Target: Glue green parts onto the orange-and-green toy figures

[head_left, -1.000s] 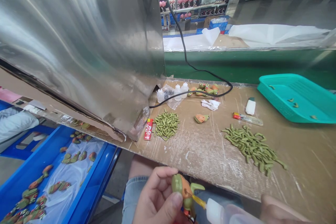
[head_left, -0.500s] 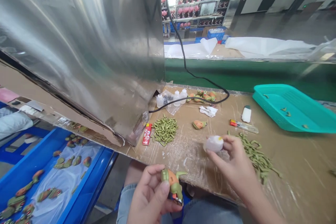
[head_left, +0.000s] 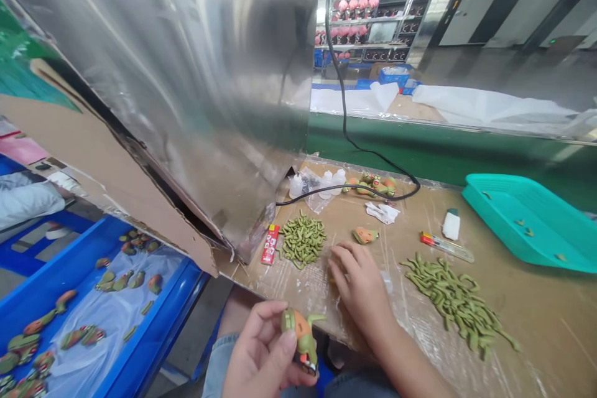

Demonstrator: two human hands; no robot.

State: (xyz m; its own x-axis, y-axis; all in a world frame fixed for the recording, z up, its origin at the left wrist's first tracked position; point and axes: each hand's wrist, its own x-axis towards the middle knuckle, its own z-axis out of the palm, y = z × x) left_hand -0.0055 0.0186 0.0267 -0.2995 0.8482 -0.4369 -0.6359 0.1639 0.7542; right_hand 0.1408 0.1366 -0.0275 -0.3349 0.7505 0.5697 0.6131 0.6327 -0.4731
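In my left hand (head_left: 268, 348), low in front of me, a small green-and-orange toy figure (head_left: 301, 336) is pinched between thumb and fingers. A curved green piece sticks out from its right side, and a face with white and red parts points down. My right hand (head_left: 361, 286) is over the table with its fingers loosely apart and partly bent; its thumb is hidden. Beyond its wrist side shows a bit of a whitish bottle (head_left: 387, 282), mostly covered by the hand. Near the fingers are a pile of short green pieces (head_left: 303, 240) and another toy body (head_left: 365, 235).
Longer green pieces (head_left: 459, 305) lie to the right, below a cutter knife (head_left: 446, 247). A teal tray (head_left: 522, 249) stands at the right. A metal panel (head_left: 186, 93) blocks the left side. A black cable (head_left: 342, 93) crosses the table's back. A blue crate (head_left: 158, 329) holds several figures.
My right hand has let go of the white bottle and moved left, towards the short green pieces. My left hand keeps the toy figure almost unmoved. The view has shifted slightly.
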